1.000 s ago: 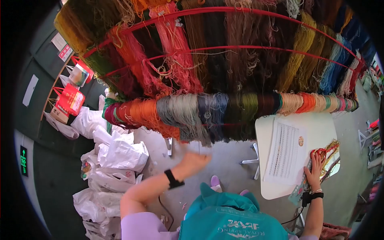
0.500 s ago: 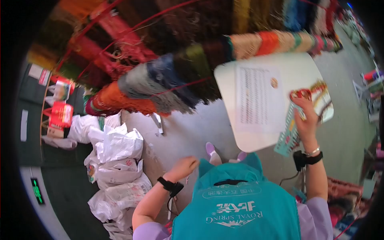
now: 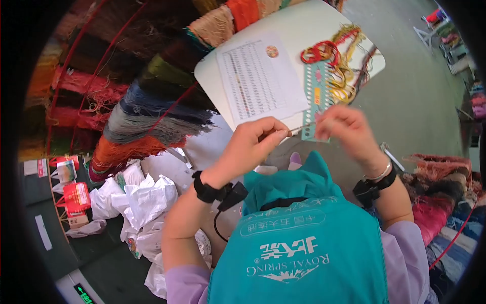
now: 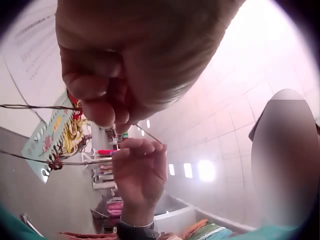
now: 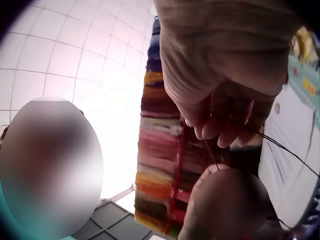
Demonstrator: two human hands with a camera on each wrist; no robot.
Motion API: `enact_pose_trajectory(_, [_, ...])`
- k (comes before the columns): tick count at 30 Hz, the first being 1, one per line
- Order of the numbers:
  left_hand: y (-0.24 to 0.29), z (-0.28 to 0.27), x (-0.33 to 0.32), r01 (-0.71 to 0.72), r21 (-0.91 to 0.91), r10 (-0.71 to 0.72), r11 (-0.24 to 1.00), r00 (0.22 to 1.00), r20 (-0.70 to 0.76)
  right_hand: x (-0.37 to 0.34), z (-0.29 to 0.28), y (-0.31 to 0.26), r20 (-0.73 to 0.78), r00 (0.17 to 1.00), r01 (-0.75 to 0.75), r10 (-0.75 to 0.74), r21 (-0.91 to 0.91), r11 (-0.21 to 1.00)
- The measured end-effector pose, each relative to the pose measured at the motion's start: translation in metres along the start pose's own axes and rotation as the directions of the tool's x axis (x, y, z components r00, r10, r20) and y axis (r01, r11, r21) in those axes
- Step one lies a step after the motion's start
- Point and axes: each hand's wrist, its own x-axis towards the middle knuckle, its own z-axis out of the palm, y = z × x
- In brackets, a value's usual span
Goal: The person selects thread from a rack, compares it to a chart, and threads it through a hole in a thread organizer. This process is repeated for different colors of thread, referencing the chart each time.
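Note:
A thin dark thread runs between the two hands in front of the body. The left hand pinches one part of it between thumb and curled fingers. My right hand, a little blurred, pinches it further right. In the left wrist view, dark strands stretch sideways from the left fingers. Just beyond the hands, a light teal card with holes along its edges lies on the white table, its near end past the edge. Red thread and yellow thread lie at its far end and right side.
Beside the card lies a printed sheet. Thread skeins hang on a rack with red cords at left, and more skeins lie at lower right. White plastic bags are piled on the floor at left, near a red bag.
The right hand has let go of the card and come back toward the body. The left hand has moved in from the left, with thread now between both hands. The view has turned right.

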Motion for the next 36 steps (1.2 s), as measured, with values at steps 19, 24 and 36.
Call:
enact_pose_trajectory(19, [-0.045,0.119,0.087,-0.083,0.143,-0.01,0.986,0.832,0.555,-0.191,-0.298,-0.139,-0.616,0.685,0.705,-0.389,0.428,0.566])
enact_pose_trajectory(24, [-0.04,0.119,0.092,-0.238,0.195,0.095,0.951,0.831,0.548,-0.147,-0.305,-0.133,-0.516,0.727,0.602,-0.452,0.164,0.781])
enact_pose_trajectory(36, [-0.003,0.022,0.15,0.062,-0.152,-0.048,0.986,0.994,0.095,0.061,-0.092,0.01,-0.026,1.0,-0.002,-0.004,-0.224,0.975])
